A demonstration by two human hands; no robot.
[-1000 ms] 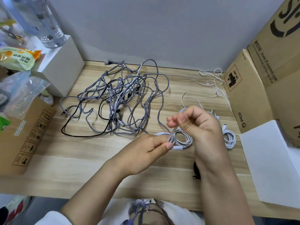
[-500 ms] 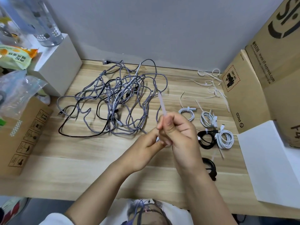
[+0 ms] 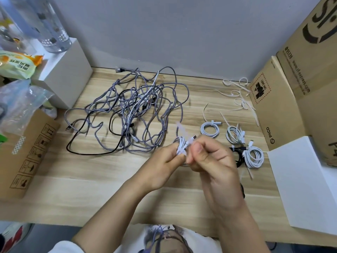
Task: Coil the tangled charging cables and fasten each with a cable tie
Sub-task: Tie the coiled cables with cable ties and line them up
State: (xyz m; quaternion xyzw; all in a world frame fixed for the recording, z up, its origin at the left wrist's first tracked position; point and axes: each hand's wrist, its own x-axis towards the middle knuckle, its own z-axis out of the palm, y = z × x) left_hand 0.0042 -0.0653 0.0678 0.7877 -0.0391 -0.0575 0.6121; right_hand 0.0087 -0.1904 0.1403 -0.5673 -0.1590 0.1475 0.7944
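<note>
Both hands pinched a small white coiled cable: left hand gripping loops, right hand pulling the translucent tie; slack fingers could let loops spring apart.

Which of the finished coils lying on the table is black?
The black coil, partly hidden behind the right hand, touching the white coil nearest the white sheet. The other coils lying there are white.

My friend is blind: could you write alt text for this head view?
Two hands, left and right, hold a white coiled cable over a wooden desk. A tangle lies behind; tied coils sit right.
</note>
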